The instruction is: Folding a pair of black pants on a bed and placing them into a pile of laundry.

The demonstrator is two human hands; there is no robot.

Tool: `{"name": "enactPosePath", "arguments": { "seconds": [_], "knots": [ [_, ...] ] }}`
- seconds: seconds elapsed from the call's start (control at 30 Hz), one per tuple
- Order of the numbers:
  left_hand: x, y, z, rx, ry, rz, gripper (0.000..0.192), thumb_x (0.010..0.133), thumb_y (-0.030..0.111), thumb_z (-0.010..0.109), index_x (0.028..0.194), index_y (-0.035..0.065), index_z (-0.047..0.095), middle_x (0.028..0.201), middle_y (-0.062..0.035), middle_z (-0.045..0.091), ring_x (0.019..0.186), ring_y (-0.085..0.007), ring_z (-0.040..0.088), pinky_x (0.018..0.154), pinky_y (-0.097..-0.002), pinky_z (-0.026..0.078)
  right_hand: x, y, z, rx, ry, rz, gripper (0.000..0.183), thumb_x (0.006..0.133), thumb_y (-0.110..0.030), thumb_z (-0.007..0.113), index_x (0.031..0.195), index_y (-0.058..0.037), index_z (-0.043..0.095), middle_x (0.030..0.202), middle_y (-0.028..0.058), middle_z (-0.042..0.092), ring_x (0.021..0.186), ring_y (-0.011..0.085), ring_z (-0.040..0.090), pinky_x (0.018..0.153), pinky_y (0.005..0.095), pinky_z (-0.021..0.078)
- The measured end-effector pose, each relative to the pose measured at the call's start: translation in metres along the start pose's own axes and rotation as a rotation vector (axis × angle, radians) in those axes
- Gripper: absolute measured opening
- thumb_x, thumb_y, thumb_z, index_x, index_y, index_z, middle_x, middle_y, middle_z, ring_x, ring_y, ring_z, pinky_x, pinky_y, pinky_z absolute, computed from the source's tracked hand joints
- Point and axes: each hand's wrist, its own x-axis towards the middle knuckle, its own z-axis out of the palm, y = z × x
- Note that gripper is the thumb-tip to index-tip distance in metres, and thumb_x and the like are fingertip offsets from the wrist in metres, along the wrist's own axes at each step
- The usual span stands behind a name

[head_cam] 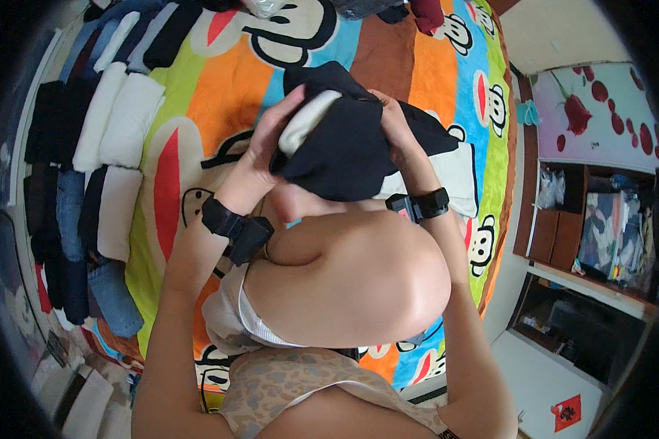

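Note:
A black garment [340, 148] with a white, fleecy lining [307, 123] is bunched up in front of me, above my bent legs. My left hand [269, 137] grips its left side, beside the opening where the lining shows. Its right side is in my right hand [395, 120], with the fingers partly hidden by the cloth. More black cloth [428, 129] stretches out to the right behind my right wrist. Under it lies a white piece with a dark edge [456, 175]; whether it belongs to the same garment I cannot tell.
I sit on a bed with a colourful, monkey-patterned blanket [225, 82]. Rolled clothes, including white rolls [101, 118] and denim [115, 296], line the left side. Dark red cloth [428, 16] lies at the far edge. A cabinet with shelves [560, 230] stands right.

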Motion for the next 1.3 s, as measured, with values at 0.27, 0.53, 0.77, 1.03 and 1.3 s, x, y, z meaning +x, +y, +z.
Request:
{"name": "enactPosePath", "arguments": {
  "seconds": [0.27, 0.53, 0.77, 1.03, 1.3],
  "knots": [
    [0.038, 0.016, -0.021, 0.277, 0.208, -0.041, 0.051, 0.088, 0.049, 0.039, 0.113, 0.0070, 0.051, 0.104, -0.0120, 0.059, 0.085, -0.0208, 0.061, 0.074, -0.0318, 0.051, 0.001, -0.048, -0.014, -0.683, 0.216, -0.728, 0.013, 0.071, -0.003, 0.060, 0.082, 0.0002, 0.054, 0.077, 0.0068, 0.057, 0.071, 0.0154, 0.054, 0.066, 0.0255, 0.0431],
    [0.043, 0.009, 0.004, 0.848, 0.356, 0.064, 0.032, 0.087, 0.028, 0.053, 0.111, 0.0064, 0.053, 0.103, -0.0038, 0.058, 0.095, -0.0113, 0.054, 0.084, -0.0281, 0.042, -0.042, -0.070, 0.005, -1.061, -0.312, -0.740, 0.052, 0.062, -0.044, 0.070, 0.087, -0.0042, 0.050, 0.080, 0.0118, 0.055, 0.074, 0.0304, 0.056, 0.062, 0.0353, 0.0435],
    [0.038, -0.004, 0.037, 1.029, 0.211, -0.075, 0.029, 0.088, 0.028, 0.051, 0.097, 0.0006, 0.058, 0.089, -0.0015, 0.060, 0.077, -0.0064, 0.054, 0.071, -0.0212, 0.044, -0.072, -0.033, -0.021, -1.254, -0.407, -0.425, 0.067, 0.063, -0.058, 0.065, 0.097, -0.0021, 0.051, 0.062, 0.0172, 0.057, 0.061, 0.0361, 0.057, 0.055, 0.0391, 0.0453],
    [0.035, -0.049, 0.046, 1.674, -0.483, -0.221, 0.029, 0.089, 0.019, 0.049, 0.106, -0.0052, 0.051, 0.102, -0.0104, 0.059, 0.091, -0.0134, 0.054, 0.080, -0.0239, 0.041, -0.134, -0.009, -0.045, -0.598, -0.188, -0.406, 0.033, 0.075, -0.013, 0.066, 0.103, -0.0003, 0.054, 0.090, 0.0088, 0.059, 0.086, 0.0175, 0.055, 0.076, 0.0289, 0.0434],
    [0.054, 0.013, 0.013, 1.507, 0.054, -0.217, 0.032, 0.091, 0.021, 0.043, 0.115, 0.0012, 0.049, 0.107, -0.0116, 0.056, 0.096, -0.0202, 0.056, 0.078, -0.0285, 0.047, -0.207, -0.038, -0.103, -0.389, 0.041, 0.018, 0.060, 0.085, -0.002, 0.050, 0.137, -0.0125, 0.023, 0.080, 0.0027, 0.050, 0.072, 0.0071, 0.044, 0.067, 0.0230, 0.0386]
  ]
}}
